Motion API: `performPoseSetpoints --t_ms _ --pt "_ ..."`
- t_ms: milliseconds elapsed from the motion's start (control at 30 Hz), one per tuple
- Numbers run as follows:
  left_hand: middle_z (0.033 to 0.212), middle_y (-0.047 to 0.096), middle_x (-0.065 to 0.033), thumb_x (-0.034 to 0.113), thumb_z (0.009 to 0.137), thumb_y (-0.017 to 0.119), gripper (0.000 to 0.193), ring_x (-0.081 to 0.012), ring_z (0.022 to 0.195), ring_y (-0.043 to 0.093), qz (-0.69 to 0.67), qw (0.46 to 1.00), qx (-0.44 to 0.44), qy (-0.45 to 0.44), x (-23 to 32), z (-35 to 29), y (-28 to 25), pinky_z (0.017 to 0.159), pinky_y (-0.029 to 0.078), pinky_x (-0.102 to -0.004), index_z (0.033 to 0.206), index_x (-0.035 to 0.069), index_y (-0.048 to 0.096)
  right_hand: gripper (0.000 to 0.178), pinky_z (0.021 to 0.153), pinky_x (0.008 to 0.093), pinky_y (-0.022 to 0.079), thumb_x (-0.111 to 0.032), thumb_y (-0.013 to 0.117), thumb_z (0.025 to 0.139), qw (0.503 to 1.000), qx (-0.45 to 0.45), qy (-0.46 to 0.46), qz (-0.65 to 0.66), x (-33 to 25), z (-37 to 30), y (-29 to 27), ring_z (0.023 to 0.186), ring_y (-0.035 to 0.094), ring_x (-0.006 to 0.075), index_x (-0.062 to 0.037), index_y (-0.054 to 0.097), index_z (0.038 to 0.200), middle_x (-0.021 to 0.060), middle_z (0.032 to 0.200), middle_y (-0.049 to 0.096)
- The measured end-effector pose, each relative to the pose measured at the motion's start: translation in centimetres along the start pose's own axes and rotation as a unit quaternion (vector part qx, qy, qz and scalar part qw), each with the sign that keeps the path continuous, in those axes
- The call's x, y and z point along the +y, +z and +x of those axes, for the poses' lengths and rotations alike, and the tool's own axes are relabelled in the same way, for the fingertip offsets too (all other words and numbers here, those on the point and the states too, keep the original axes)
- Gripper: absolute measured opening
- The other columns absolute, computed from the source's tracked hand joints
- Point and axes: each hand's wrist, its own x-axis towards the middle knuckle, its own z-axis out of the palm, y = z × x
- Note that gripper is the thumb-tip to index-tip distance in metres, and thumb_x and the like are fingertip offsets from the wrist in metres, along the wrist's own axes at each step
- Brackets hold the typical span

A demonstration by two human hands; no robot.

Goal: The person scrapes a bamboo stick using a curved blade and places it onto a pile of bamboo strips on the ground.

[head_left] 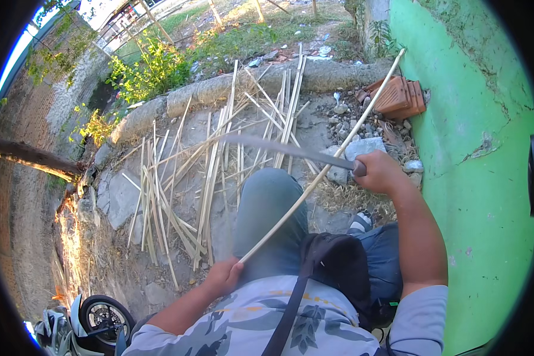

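Observation:
My left hand [224, 276] is closed round the lower end of a long, pale bamboo strip [291, 210], which slants up to the right across my thigh. Its far end reaches up beside the green wall. In my right hand [375, 172] is the handle of a long-bladed knife [291, 149], a machete by its shape. The blade points left over the strip and crosses it close to the handle; whether the two touch I cannot tell. Toward its tip the blade is smeared by motion. Many similar split bamboo strips [210, 172] lie loosely crossed on the ground ahead of my knee.
A green wall [469, 196] runs along the right. Orange bricks [397, 98] and rubble [365, 145] lie at its foot. A low concrete kerb [213, 89] crosses behind the strips. At lower left stands a motorcycle wheel [105, 320]; a wooden beam [32, 157] juts in from the left.

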Motion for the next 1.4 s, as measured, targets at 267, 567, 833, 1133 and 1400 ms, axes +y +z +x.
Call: performPoseSetpoints --t_ms 267,567,833,1133,1400 --pt "0.064 0.053 -0.0156 0.044 0.106 0.045 0.048 -0.0307 0.058 0.054 -0.023 0.996 0.05 0.066 0.6 0.1 0.1 0.058 0.044 -0.0416 0.085 0.001 0.055 0.018 0.073 0.0458 0.054 -0.022 0.07 0.077 0.991 0.098 0.061 0.063 5.6 0.9 1.0 0.079 0.068 0.0389 -0.0074 0.071 0.088 0.0188 0.084 0.07" --pt "0.066 0.054 -0.0154 0.043 0.106 0.046 0.047 -0.0294 0.059 0.054 -0.027 0.996 0.042 0.071 0.1 0.3 0.4 0.058 0.044 -0.041 0.086 0.001 0.055 0.018 0.074 0.0451 0.054 -0.019 0.072 0.075 1.0 0.016 0.001 0.016 3.3 0.2 0.5 0.08 0.068 0.0392 -0.0069 0.072 0.088 0.0181 0.082 0.07" --pt "0.065 0.054 -0.0155 0.042 0.105 0.047 0.046 -0.0292 0.059 0.055 -0.02 0.997 0.051 0.062 -0.4 0.0 0.7 0.058 0.044 -0.0405 0.088 0.001 0.056 0.016 0.074 0.0464 0.054 -0.02 0.07 0.077 0.999 0.027 -0.029 0.016 1.0 -0.1 0.0 0.079 0.067 0.0394 -0.0075 0.072 0.087 0.0195 0.082 0.07" --pt "0.078 0.062 -0.0258 0.035 0.103 0.048 0.038 -0.0477 0.075 0.062 0.006 1.0 0.017 0.008 0.0 0.0 0.4 0.067 0.048 -0.0505 0.094 0.001 0.062 0.018 0.068 0.0437 0.052 -0.021 0.073 0.076 0.985 0.117 0.041 0.122 6.9 1.0 1.1 0.074 0.067 0.036 -0.0059 0.07 0.084 0.0175 0.076 0.068" --pt "0.069 0.058 -0.0236 0.04 0.104 0.045 0.046 -0.0444 0.065 0.06 -0.021 0.999 0.029 0.03 -0.5 0.6 0.5 0.059 0.046 -0.0473 0.086 0.0 0.058 0.018 0.075 0.0451 0.053 -0.022 0.073 0.077 0.998 0.03 -0.036 -0.033 3.8 -0.2 0.1 0.082 0.069 0.0363 -0.0078 0.072 0.088 0.0167 0.083 0.071"
